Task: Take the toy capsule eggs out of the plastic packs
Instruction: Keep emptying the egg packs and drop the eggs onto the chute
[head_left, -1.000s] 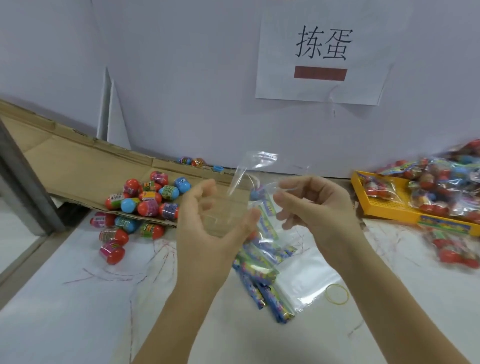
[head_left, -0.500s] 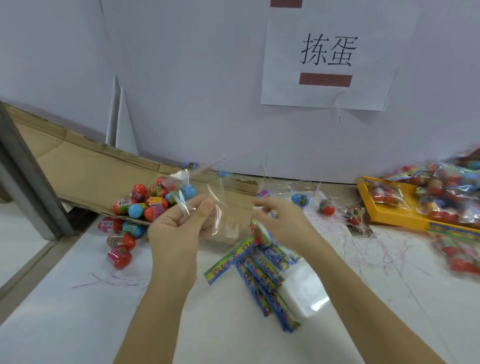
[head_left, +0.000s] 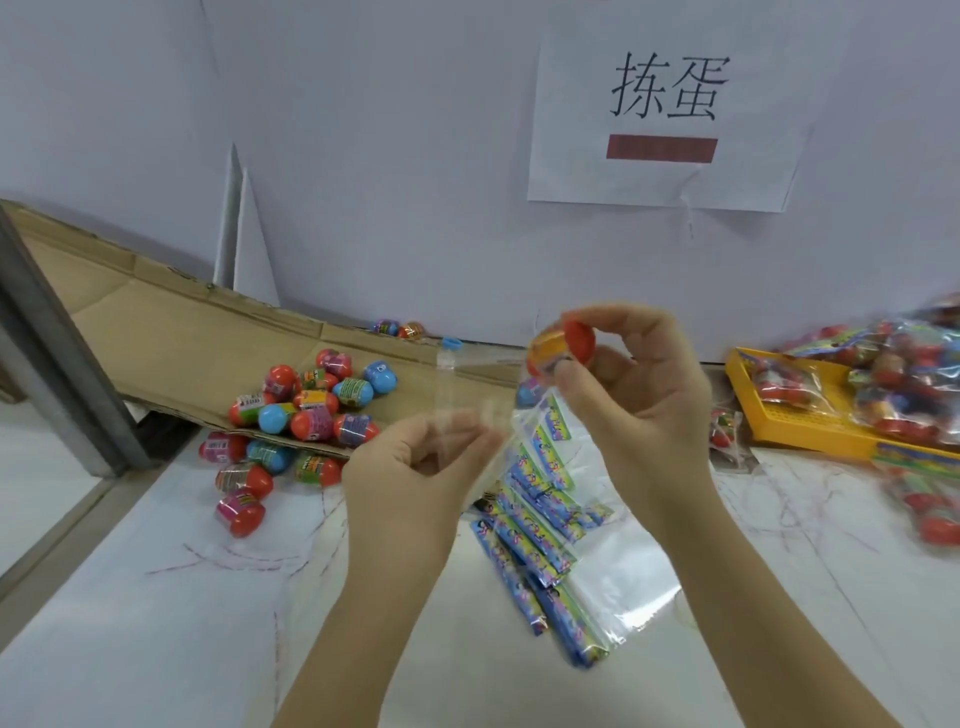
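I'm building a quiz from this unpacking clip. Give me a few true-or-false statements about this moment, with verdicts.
1. The right hand holds an egg. True.
2. The left hand also holds an egg. False: it pinches a clear pack.
3. Loose eggs lie on the cardboard. True.
4. The yellow tray is empty. False: full packs lie in it.
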